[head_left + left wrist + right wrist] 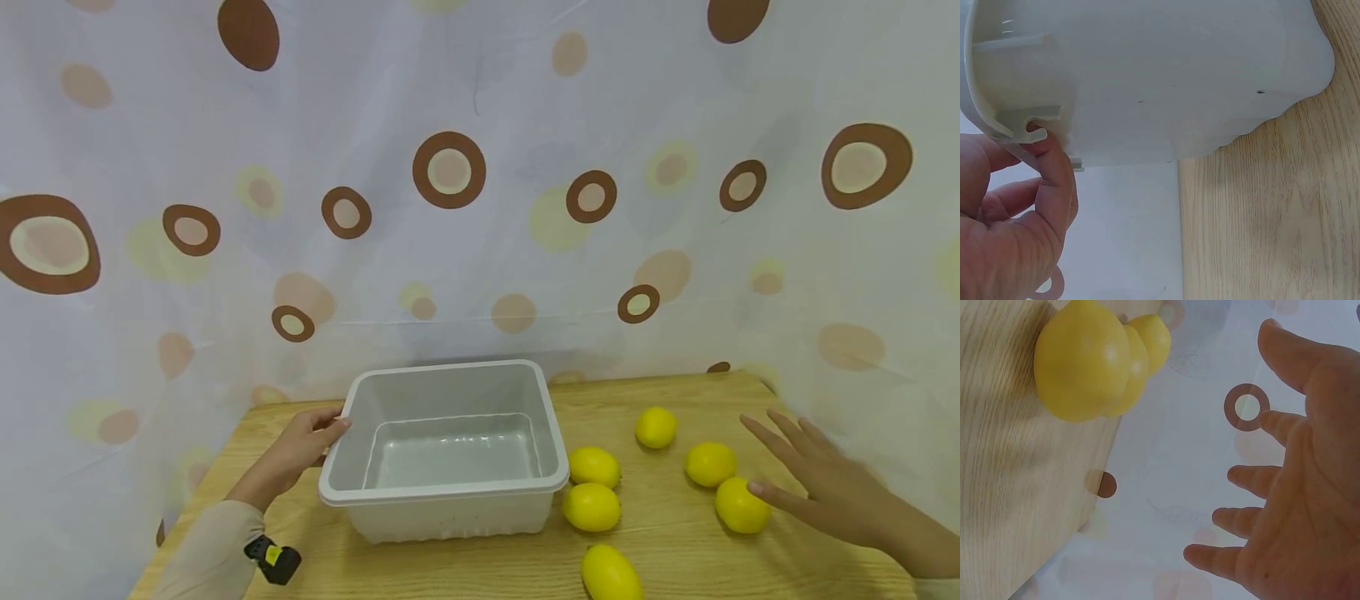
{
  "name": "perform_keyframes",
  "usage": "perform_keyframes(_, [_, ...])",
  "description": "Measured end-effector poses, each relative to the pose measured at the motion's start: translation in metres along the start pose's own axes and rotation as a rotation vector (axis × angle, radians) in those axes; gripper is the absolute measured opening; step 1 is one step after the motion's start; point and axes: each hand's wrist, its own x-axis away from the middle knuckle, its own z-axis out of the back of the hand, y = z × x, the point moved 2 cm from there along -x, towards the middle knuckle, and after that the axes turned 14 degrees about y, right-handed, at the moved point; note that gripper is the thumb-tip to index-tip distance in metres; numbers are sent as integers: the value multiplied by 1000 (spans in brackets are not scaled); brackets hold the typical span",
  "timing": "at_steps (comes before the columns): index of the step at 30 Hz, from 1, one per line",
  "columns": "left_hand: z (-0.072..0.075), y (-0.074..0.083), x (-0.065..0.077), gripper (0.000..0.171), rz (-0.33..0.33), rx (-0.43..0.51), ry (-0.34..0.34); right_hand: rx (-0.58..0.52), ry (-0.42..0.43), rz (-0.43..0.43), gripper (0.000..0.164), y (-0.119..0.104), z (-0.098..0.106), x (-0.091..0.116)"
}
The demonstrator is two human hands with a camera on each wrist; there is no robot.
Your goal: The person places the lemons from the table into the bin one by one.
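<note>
A light grey plastic basin (450, 493) with a rounded rim stands on the wooden table. At its left side my left hand (303, 446) pinches the rim, thumb on top and fingers curled beneath; the left wrist view shows the fingers (1054, 181) under the rim beside a small moulded hook. Nothing lies inside the basin. My right hand (832, 487) is spread and holds nothing. It hovers at the right, close to a yellow lemon (742, 506) and a second lemon (710, 464). The right wrist view shows the straight fingers apart from the nearest lemon (1082, 359).
Two lemons (592, 507) lie against the basin's right side. Another lemon (656, 427) sits farther back, and one lemon (612, 573) is near the front edge of view. Behind the wooden table (660, 550) hangs a white curtain (480, 275) with brown circles.
</note>
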Motion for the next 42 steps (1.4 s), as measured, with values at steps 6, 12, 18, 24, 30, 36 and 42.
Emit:
perform_keyframes(6, [0, 1, 2, 49, 5, -1, 4, -16, 112, 66, 76, 8, -12, 5])
perform_keyframes(12, [0, 1, 2, 50, 11, 0, 4, -139, 200, 123, 73, 6, -32, 17])
perform_keyframes(18, [0, 1, 1, 49, 12, 3, 5, -105, 177, 102, 63, 5, -53, 25])
perform_keyframes(24, [0, 2, 1, 49, 14, 12, 3, -91, 132, 81, 56, 8, -67, 29])
perform_keyframes(30, [0, 0, -1, 49, 13, 20, 3, -67, 162, 128, 57, 9, -69, 27])
perform_keyframes(36, [1, 1, 0, 49, 9, 20, 3, -23, 152, 111, 63, 8, -68, 25])
perform_keyframes(42, [1, 1, 1, 49, 9, 22, 2, 29, 122, 95, 64, 11, -67, 25])
